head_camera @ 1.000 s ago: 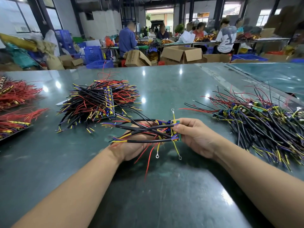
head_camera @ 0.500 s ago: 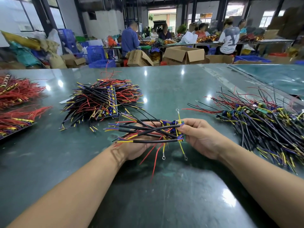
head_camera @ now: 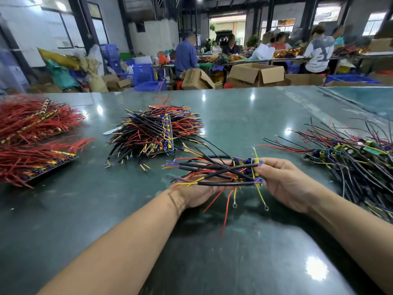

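Pinching wired board (head_camera: 246, 165) (right hand (head_camera: 285, 182))

- An electronics assembly workshop in a large factory hall.
- A wide green worktable (head_camera: 234, 107) fills the lower frame in front of me. It is heaped with wired circuit boards: red bundles (head_camera: 32, 124) at left, a mixed pile (head_camera: 155, 133) at centre, another heap (head_camera: 350, 160) at right.
- I hold one such wired board (head_camera: 246, 171) at centre.
- Across the top of the frame are other workers (head_camera: 319, 53) at benches (head_camera: 263, 60), open cardboard boxes (head_camera: 255, 74) and blue plastic crates (head_camera: 143, 73).
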### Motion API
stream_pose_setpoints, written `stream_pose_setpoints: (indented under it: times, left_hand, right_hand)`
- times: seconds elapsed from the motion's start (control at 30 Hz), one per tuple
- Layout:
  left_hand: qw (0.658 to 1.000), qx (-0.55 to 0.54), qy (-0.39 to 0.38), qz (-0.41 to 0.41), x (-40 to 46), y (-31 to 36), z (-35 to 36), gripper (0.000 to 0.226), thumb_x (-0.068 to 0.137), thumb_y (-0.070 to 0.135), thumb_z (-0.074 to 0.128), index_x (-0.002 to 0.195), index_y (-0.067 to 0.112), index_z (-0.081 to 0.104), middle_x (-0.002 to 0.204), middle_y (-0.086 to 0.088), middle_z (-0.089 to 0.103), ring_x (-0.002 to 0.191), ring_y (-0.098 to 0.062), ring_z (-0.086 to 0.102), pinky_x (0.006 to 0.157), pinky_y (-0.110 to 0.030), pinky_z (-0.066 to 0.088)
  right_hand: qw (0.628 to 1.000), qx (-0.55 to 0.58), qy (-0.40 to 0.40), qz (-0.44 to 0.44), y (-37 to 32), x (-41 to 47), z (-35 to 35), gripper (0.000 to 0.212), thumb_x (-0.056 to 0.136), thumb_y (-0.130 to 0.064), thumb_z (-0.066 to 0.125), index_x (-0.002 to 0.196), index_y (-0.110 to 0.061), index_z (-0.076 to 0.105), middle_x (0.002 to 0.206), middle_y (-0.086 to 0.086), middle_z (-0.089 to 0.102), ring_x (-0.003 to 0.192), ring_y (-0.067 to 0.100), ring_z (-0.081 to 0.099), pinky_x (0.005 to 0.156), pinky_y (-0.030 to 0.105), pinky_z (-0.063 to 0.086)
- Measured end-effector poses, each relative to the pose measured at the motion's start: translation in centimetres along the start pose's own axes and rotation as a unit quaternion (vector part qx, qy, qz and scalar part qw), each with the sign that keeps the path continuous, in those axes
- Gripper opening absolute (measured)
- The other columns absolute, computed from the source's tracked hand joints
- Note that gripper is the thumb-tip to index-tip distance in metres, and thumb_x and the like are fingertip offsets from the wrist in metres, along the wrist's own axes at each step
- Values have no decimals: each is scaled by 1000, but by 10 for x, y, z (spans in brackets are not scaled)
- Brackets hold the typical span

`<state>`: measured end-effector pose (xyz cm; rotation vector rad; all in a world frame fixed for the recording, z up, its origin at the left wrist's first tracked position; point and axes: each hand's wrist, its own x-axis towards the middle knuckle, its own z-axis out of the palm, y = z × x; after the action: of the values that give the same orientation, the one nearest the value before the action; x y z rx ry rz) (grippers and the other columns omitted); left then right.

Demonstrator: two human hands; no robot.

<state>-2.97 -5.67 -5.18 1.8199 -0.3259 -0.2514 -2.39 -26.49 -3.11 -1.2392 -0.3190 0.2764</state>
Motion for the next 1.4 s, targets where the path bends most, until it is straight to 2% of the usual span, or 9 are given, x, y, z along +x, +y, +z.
stream_pose_setpoints:
  times: [0.07,0.2,0.37,0.57,0.87,1.03,1.2,1.3,1.4]
  left_hand:
    - [999,-1,-23,-37,1,7,2,43,101,-1,26,142,-11,24,126,-22,59,121,-21,53,104,-27,36]
    - [989,-149,-10,12,1,12,6,33,96,-12,24,108,8,49,71,13,72,71,2,67,75,-14,53]
    - [968,-244,-51,29,7,14,6,33,89,-6,40,110,3,63,78,11,73,77,-1,69,71,-17,55]
    - [959,-272,-41,72,8,11,3,36,86,0,39,102,13,69,92,5,73,87,-4,68,79,-19,54]
    - [876,-310,368,-41,26,27,-30,22,99,15,46,79,16,54,46,9,59,32,2,48,36,-8,38]
    - [796,-429,426,-4,25,29,-46,17,98,1,43,84,7,52,71,-6,56,49,-4,58,47,-11,49]
    - [838,-388,383,-9,22,25,-57,10,97,-1,42,101,7,46,98,-8,51,78,-9,52,79,-18,50]
    - [837,-389,384,-42,19,30,-59,7,96,6,47,103,5,48,88,-8,52,74,-13,53,101,-45,44]
    - [823,-451,345,-23,10,39,-58,47,98,40,39,115,-1,54,124,-24,47,113,-26,51,103,-41,43]
  right_hand:
    - [1000,-5,11,6,1,-1,-1,36,76,-7,57,106,13,57,113,29,52,108,34,45,101,43,29]
    - [1000,-5,18,13,1,2,1,46,75,-8,57,113,17,53,115,30,52,109,35,44,101,44,26]
    - [998,59,-14,4,-4,2,2,25,77,-3,51,85,-1,75,82,10,73,72,13,71,63,17,54]
    - [996,87,6,1,-8,2,6,22,76,-6,54,79,-4,76,74,6,72,62,9,67,58,16,54]
    - [986,99,135,-22,-14,7,-2,12,78,-12,59,87,-5,65,73,3,70,59,7,64,56,18,54]
    - [982,94,162,-21,-11,10,-2,7,83,-10,60,79,-9,66,65,-1,65,55,5,61,59,17,55]
    - [980,87,177,-16,-9,10,0,12,88,-8,58,79,-5,66,63,2,65,54,7,62,57,18,56]
    - [978,92,185,-23,-8,10,0,8,87,-5,58,83,-4,66,64,3,66,55,8,62,55,20,55]
    - [979,100,175,-26,-7,10,0,14,88,-2,58,98,-7,66,73,1,68,59,9,63,61,24,58]
